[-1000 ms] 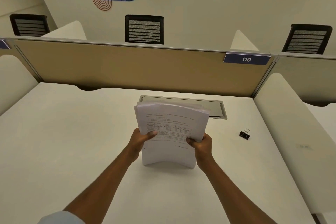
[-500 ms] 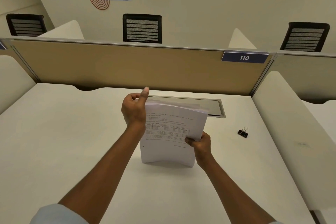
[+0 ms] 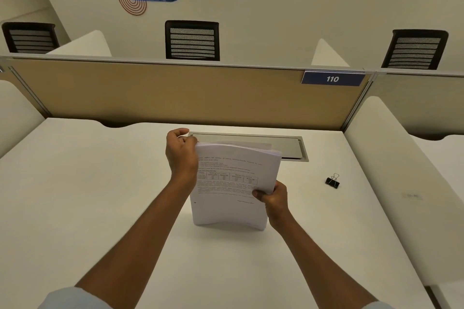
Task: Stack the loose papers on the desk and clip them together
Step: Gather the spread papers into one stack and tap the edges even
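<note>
On the white desk (image 3: 100, 208), mid-width toward the far edge, the paper stack (image 3: 233, 183) stands upright on its bottom edge, long axis vertical, printed face toward the camera; its text is unreadable. A partition tag (image 3: 332, 79) reads "110". The left hand (image 3: 182, 155) is curled at the stack's top left corner; the right hand (image 3: 272, 195) pinches its right edge. The binder clip (image 3: 332, 181) lies apart, toward the right edge.

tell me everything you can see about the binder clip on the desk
The binder clip is small, with a black body and two silvery wire handles that stick up and back. It lies alone on the white desk, to the right of the paper stack and nearer than the grey cable hatch. Neither hand touches it, and no paper is in it.
</note>
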### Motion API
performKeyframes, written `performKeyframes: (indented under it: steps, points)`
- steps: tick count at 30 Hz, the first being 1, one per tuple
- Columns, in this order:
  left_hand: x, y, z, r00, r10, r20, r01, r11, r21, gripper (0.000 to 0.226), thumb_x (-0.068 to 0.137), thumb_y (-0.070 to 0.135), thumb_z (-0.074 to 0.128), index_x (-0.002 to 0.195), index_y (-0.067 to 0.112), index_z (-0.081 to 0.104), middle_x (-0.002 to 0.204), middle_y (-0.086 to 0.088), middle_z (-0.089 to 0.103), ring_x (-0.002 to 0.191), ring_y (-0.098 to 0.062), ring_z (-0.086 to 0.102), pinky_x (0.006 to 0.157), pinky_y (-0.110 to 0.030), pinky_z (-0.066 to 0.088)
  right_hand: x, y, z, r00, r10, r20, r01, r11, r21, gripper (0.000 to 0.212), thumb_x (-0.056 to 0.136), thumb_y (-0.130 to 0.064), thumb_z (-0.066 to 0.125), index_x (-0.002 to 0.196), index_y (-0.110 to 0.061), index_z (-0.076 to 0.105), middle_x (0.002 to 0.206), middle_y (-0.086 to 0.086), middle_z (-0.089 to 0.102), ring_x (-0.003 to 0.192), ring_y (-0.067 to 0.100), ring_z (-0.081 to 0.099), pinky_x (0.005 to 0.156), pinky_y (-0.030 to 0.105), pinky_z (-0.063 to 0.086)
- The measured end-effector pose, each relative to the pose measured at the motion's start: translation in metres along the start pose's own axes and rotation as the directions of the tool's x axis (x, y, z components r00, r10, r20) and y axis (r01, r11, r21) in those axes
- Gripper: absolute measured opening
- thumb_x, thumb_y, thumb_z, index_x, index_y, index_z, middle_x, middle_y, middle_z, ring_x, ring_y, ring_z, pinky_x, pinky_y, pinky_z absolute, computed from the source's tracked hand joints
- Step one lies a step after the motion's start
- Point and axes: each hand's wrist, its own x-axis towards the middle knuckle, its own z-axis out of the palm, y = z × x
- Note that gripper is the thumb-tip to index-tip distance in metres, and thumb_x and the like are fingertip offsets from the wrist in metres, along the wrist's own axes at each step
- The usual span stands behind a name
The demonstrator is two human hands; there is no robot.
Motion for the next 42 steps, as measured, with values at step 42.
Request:
performKeyframes:
  steps: [42]
  points:
    - [-0.02, -0.087, -0.038, 0.829, -0.095, 0.551, 0.145, 0.988, -0.047, 0.035, 0.058, 0.02, 0.082, 0.09, 0.031, 0.073, 0.094, 0.005, 0.077, 0.091, -0.022, 0.071, 0.076, -0.038, 0.058, -0.01, 0.003, -0.001, 0.998, 0.044, -0.036, -0.046, 0.998, -0.043, 0.028, 0.057, -0.002, 0.066, 0.081, -0.016, 0.072, 0.088, 0.01, 0.072, 0.087, 0.034, 0.066, 0.076, 0.043, 0.06]
